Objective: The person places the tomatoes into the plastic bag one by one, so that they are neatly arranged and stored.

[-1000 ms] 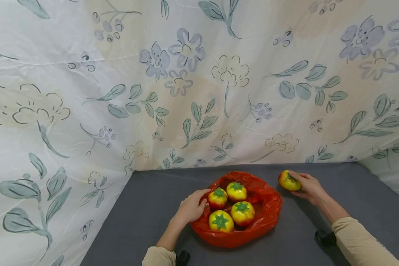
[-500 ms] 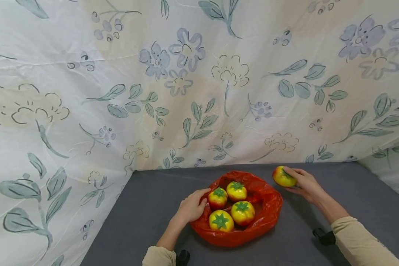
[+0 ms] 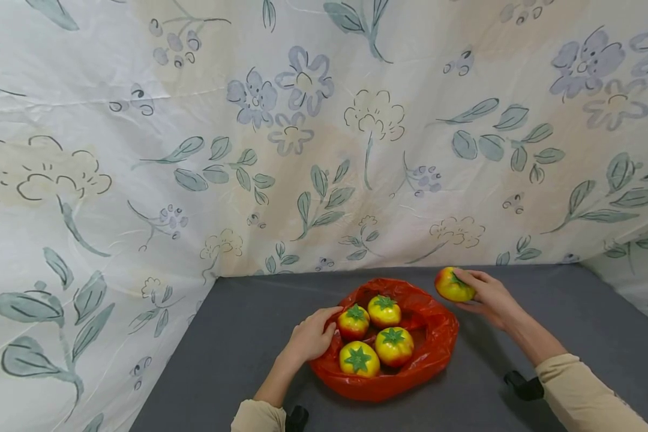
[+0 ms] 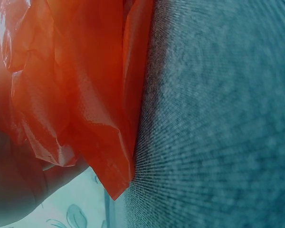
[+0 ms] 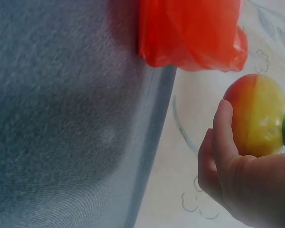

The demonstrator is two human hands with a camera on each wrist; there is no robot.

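A red plastic bag (image 3: 434, 354) lies on the grey surface with its mouth spread wide and its rim folded outward. Inside sit several yellow-and-red fruits (image 3: 404, 351) with green star-shaped leaf tops. My left hand (image 3: 310, 337) grips the bag's left rim; in the left wrist view, red plastic (image 4: 85, 85) covers most of the fingers. To the upper right of the bag, my right hand (image 3: 494, 300) holds one more fruit (image 3: 449, 285) of the same kind above the surface. The right wrist view shows fingers and thumb around this fruit (image 5: 256, 116), apart from the bag (image 5: 192, 33).
A grey cloth-like surface (image 3: 248, 336) spreads under the bag. Floral-patterned sheeting (image 3: 324, 198) rises along its back and both sides. Black straps (image 3: 524, 386) show at the wrists.
My right hand has lifted the fruit a little and carried it left, closer to the bag's far right rim. The left hand, the bag and the fruits inside stay put.
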